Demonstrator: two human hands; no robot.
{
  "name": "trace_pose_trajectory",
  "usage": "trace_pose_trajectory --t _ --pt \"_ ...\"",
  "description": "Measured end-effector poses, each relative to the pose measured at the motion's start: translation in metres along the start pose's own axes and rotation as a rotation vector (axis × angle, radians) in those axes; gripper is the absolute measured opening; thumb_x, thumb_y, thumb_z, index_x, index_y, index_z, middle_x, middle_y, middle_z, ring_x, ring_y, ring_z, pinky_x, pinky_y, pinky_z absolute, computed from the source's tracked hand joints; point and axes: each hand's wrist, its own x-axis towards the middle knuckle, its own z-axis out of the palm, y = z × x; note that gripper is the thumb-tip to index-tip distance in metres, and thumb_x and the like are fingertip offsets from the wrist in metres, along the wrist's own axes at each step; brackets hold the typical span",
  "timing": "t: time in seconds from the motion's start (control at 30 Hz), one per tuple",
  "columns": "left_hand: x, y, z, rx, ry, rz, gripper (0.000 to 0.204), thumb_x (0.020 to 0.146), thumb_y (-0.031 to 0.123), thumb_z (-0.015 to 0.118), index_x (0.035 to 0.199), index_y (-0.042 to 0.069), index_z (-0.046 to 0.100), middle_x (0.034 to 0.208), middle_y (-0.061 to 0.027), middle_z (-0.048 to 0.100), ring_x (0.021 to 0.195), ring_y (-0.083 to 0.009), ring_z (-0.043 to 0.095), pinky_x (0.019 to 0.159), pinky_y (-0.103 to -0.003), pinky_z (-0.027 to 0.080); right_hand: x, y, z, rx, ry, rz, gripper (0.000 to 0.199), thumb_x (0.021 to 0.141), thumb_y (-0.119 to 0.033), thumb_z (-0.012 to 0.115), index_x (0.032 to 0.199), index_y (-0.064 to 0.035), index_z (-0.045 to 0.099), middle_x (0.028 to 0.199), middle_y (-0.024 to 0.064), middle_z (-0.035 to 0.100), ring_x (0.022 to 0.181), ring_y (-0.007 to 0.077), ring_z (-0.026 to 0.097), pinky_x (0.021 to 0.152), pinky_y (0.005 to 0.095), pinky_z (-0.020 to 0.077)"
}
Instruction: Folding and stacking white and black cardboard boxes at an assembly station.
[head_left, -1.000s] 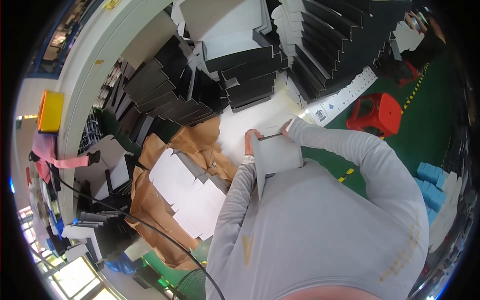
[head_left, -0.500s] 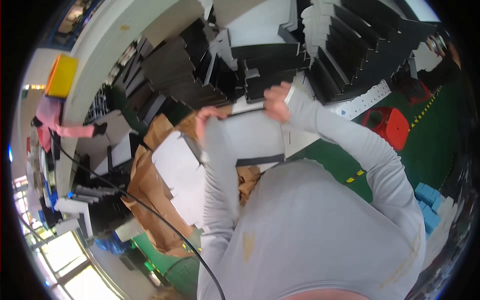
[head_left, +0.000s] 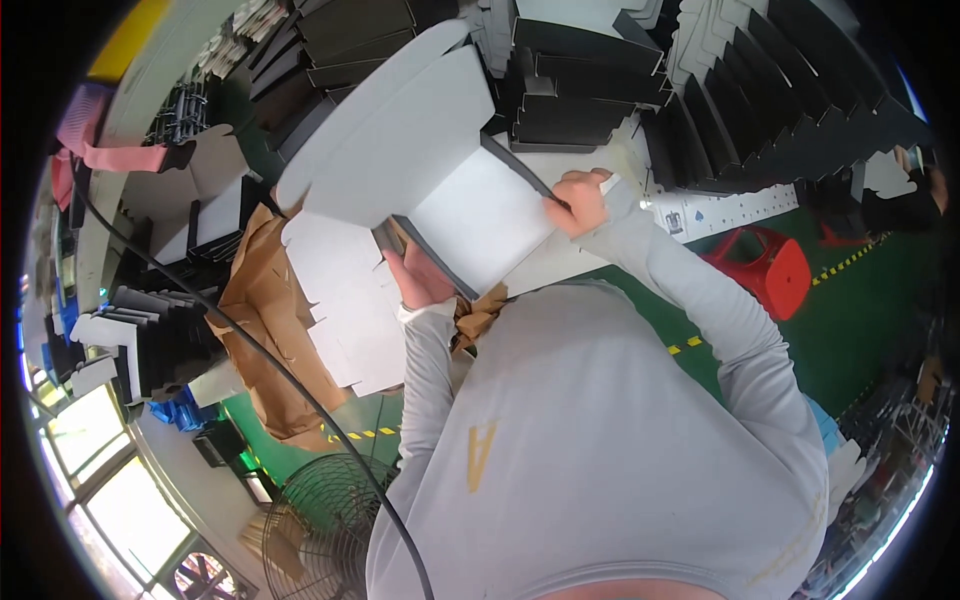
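1. A worker in a light grey long-sleeved top (head_left: 600, 420) holds an open box (head_left: 490, 215) before the chest, its white interior facing up and its lid rising on the side away from the body.
2. The left hand (head_left: 420, 275) presses against the outside of the box's dark left wall; some of its fingers are hidden, so whether it closes around the cardboard cannot be told.
3. The right hand (head_left: 580, 203) is clamped on the box's right wall, fingers curled over the dark edge, well apart from the left hand across the box's white floor.
4. Just beside the left hand, flat white cardboard sheets (head_left: 345, 310) lie on crumpled brown paper (head_left: 255, 330).
5. Beyond the box, nested black boxes (head_left: 585, 95) stand in a stack, with a longer row of dark boxes (head_left: 780, 110) to their right.
6. A red stool (head_left: 785, 275) stands on the green floor (head_left: 850, 325) at right; a wire-caged fan (head_left: 320, 520) stands at lower left, near a black cable (head_left: 300, 393) crossing the view.
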Motion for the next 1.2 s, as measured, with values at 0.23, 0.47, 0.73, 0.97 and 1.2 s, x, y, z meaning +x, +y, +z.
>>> trace_pose_trajectory --t 0.23,0.47,0.73,0.97,1.2 --pt "-0.016 -0.008 -0.019 0.601 0.204 0.125 0.037 0.072 0.006 0.048 0.108 -0.003 0.046 0.093 -0.0069 0.053 0.082 -0.0149 0.050 0.073 -0.024 0.041 -0.005 -0.009 0.016 0.124 -0.046 0.131 0.029 0.074 -0.027 0.049 0.087 -0.0022 0.055 0.074 0.0168 0.059 0.071 0.0337 0.058 0.066 0.0409 0.0463" --pt "-0.032 -0.017 0.023 0.855 0.063 0.232 0.042 0.069 0.002 0.051 0.110 -0.004 0.041 0.099 -0.0099 0.052 0.089 -0.0154 0.048 0.080 -0.025 0.038 0.015 0.004 0.056 0.086 0.071 0.079 0.032 0.073 -0.025 0.051 0.093 -0.0008 0.051 0.081 0.0180 0.059 0.078 0.0338 0.057 0.069 0.0419 0.0452" --pt "-0.036 -0.020 0.026 0.753 0.084 0.262 0.036 0.069 0.000 0.051 0.104 -0.003 0.042 0.094 -0.0073 0.051 0.083 -0.0131 0.047 0.075 -0.024 0.039 0.014 -0.007 0.035 0.218 -0.112 0.258 0.031 0.068 -0.024 0.050 0.088 -0.0008 0.053 0.075 0.0191 0.059 0.073 0.0346 0.057 0.068 0.0413 0.0457" --pt "-0.040 -0.028 0.029 0.792 0.098 0.244 0.039 0.069 0.002 0.051 0.107 -0.003 0.043 0.092 -0.0059 0.053 0.082 -0.0121 0.047 0.075 -0.022 0.038 0.015 -0.001 0.039 0.091 -0.110 0.276 0.029 0.068 -0.026 0.052 0.082 -0.0006 0.052 0.072 0.0207 0.057 0.070 0.0355 0.057 0.065 0.0417 0.0451" --pt "-0.036 -0.009 0.027 0.758 0.213 0.489 0.034 0.071 -0.002 0.048 0.104 -0.004 0.043 0.090 -0.0068 0.053 0.076 -0.0106 0.049 0.069 -0.020 0.038 0.000 -0.005 0.019 0.382 -0.253 0.189 0.033 0.067 -0.026 0.053 0.090 -0.0021 0.053 0.072 0.0190 0.058 0.071 0.0346 0.057 0.067 0.0387 0.0457"
